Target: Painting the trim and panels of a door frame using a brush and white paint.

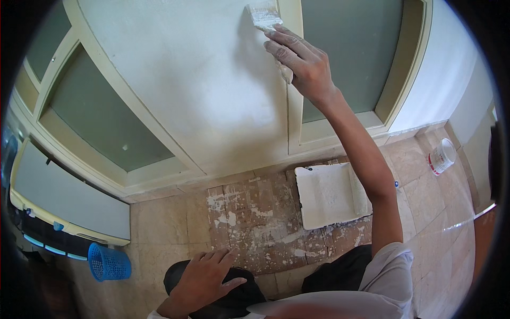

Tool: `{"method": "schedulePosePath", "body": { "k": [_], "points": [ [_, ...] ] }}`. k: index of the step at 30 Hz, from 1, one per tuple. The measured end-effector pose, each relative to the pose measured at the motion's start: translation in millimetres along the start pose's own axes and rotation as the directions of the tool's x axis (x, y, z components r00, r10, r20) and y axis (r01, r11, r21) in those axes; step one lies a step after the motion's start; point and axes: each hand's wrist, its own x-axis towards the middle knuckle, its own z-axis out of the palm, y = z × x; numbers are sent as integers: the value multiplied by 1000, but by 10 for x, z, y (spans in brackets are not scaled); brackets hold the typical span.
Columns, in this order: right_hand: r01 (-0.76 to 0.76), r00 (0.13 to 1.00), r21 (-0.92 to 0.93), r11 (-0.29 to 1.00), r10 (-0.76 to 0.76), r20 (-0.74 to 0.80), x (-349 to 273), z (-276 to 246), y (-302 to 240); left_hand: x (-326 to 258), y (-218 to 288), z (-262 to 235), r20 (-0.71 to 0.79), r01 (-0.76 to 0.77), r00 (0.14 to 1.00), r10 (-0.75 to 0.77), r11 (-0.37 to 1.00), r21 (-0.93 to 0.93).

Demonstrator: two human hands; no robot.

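Note:
My right hand, smeared with white paint, is closed round a paintbrush near the top of the view. The brush's wide white bristles lie against or close to the white wall panel, beside the cream frame of a grey pane; whether they touch it I cannot tell. Part of the whitened handle shows below my fingers. Low in the view, my left hand rests on my dark-clad knee with its fingers stretched out, holding nothing. Between my knees and the wall sits a white paint tray, with a paint roller lying along its right side.
Paint-spattered brown cardboard covers the floor under the tray. A white bucket stands at the right by the wall. To the left are a blue perforated basket and a pale cabinet-like unit. Grey panes in cream frames flank the panel.

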Motion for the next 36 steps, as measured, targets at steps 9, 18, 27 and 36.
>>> {"method": "schedulePosePath", "body": {
  "k": [9, 18, 27, 36],
  "points": [
    [32, 997, -11, 999, -33, -72, 181, 64, 130, -15, 2, -16, -7, -23, 1000, 24, 1000, 11],
    [64, 995, 18, 998, -62, -78, 340, -14, 57, -32, 11, -20, -3, -30, 1000, 30, 999, 12],
    [26, 998, 47, 999, -29, 54, 62, -35, -59, -65, 15, -16, -17, -45, 999, 45, 999, -1],
    [23, 1000, 1, 1000, -23, 3, 329, -41, 120, -66, -1, 6, -39, -59, 997, 59, 998, 15]
  ]
}}
